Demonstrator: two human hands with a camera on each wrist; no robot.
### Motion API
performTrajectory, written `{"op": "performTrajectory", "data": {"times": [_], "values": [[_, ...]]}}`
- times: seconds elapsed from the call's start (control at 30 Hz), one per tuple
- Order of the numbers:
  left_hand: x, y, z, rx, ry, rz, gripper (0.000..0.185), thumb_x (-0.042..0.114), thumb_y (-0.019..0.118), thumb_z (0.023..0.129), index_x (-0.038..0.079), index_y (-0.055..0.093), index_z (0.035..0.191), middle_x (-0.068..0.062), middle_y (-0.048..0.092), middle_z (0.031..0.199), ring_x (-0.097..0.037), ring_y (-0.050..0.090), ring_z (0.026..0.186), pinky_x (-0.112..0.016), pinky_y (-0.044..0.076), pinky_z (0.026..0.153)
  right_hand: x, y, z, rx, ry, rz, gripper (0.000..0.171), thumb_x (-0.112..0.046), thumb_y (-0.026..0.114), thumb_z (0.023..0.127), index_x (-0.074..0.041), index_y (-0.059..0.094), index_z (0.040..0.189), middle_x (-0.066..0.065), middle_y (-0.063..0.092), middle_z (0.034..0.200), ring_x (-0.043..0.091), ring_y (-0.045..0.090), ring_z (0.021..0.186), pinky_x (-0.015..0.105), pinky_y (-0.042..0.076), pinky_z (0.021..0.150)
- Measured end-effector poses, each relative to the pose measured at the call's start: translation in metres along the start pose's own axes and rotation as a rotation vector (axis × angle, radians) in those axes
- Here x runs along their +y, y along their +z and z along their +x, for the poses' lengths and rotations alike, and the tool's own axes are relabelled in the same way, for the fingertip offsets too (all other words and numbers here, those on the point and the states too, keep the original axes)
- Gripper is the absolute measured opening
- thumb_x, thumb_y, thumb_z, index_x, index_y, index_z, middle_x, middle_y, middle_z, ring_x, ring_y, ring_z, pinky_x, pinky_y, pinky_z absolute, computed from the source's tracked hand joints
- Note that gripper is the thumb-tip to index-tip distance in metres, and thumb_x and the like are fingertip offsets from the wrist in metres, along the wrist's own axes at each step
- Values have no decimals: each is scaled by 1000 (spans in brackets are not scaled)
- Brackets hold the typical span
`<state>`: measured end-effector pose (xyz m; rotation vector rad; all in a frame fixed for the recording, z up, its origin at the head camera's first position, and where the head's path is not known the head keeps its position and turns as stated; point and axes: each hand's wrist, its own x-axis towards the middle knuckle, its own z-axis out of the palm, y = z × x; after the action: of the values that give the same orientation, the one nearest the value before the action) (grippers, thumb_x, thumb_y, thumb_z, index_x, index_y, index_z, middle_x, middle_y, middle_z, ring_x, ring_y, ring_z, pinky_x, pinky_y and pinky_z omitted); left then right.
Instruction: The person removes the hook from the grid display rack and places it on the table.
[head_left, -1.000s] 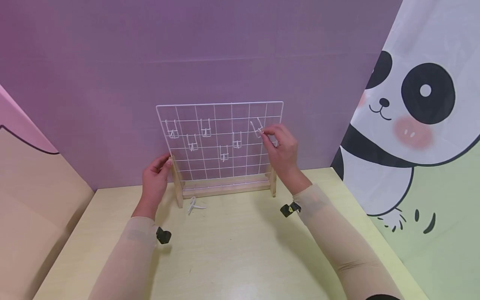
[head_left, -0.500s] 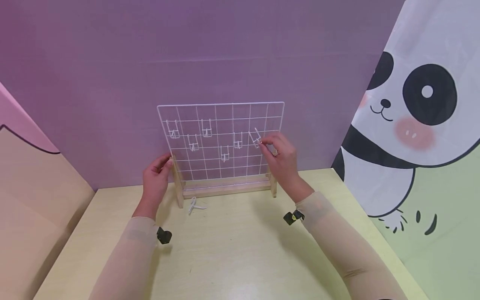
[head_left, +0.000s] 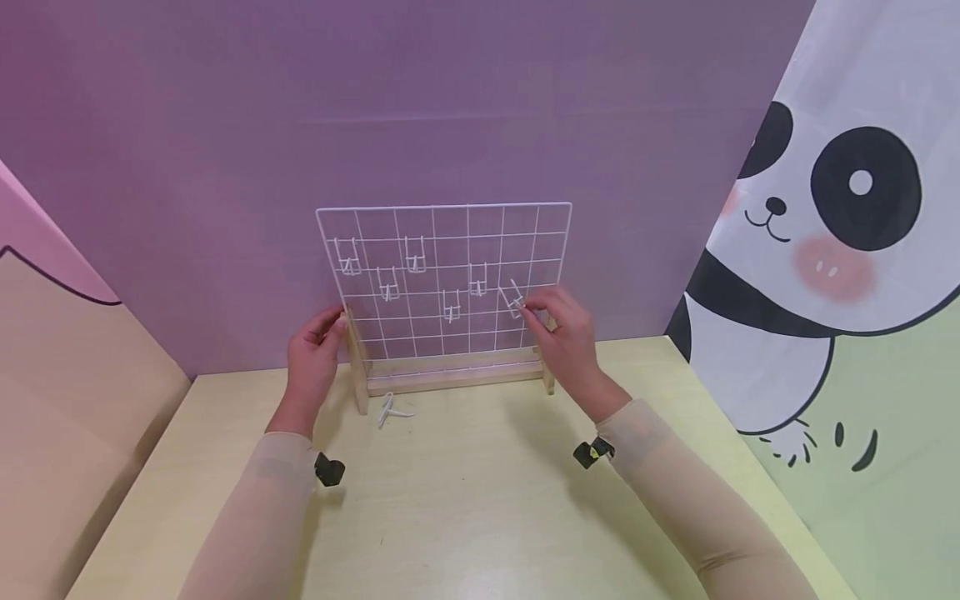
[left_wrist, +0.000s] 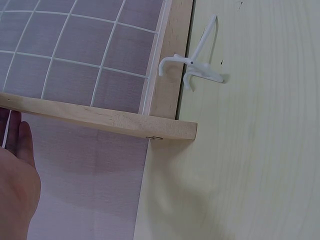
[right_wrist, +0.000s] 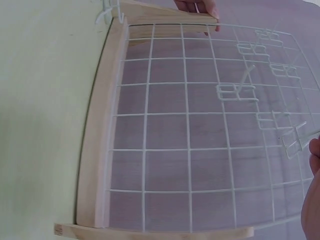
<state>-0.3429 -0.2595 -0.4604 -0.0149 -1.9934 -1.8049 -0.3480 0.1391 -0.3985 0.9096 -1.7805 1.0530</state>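
Head view: A white wire grid panel (head_left: 444,279) stands upright in a pale wooden base (head_left: 450,379) near the far edge of the counter (head_left: 465,517), a smooth, light-yellow wood-grain surface. The grid is made of thin wire in square cells; five small white wire hooks hang on it. The right hand (head_left: 564,333) pinches a sixth white hook (head_left: 513,297) between thumb and fingertips at the grid's right side, in the lower half. The hook is tilted, its long axis running from upper right to lower left. The left hand (head_left: 315,358) rests with curled fingers against the left wooden upright. A loose hook (head_left: 390,410) lies flat on the counter just in front of the base's left end.

Left wrist view: The loose hook (left_wrist: 197,62) is thin, bent white wire, touching the counter beside the wooden rail. The left hand (left_wrist: 17,175) shows only partly at the frame edge.

Right wrist view: The pinched hook (right_wrist: 297,142) is a narrow wire rectangle, held just beside the grid wires; contact cannot be determined. Only the edge of the right hand (right_wrist: 312,200) is visible.
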Motion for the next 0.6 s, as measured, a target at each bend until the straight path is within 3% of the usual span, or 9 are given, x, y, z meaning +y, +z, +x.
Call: {"op": "performTrajectory", "data": {"times": [0.27, 0.6], "values": [[1, 0, -1, -3, 2, -7, 41, 24, 67, 113, 4, 68, 149, -2, 72, 143, -9, 62, 126, -17, 51, 107, -5, 7, -13, -70, 7, 0, 16, 11, 85, 91, 2, 78, 103, 13, 76, 97, 29, 74, 90, 47, 65, 78], [3, 1, -3, -2, -6, -7, 42, 24, 66, 114, 4, 68, 150, -4, 71, 146, -10, 61, 129, -20, 51, 110, -7, 20, -30, -180, 18, 20, 16, 10, 82, 93, -1, 77, 103, 11, 75, 99, 27, 72, 92, 48, 66, 76]]}}
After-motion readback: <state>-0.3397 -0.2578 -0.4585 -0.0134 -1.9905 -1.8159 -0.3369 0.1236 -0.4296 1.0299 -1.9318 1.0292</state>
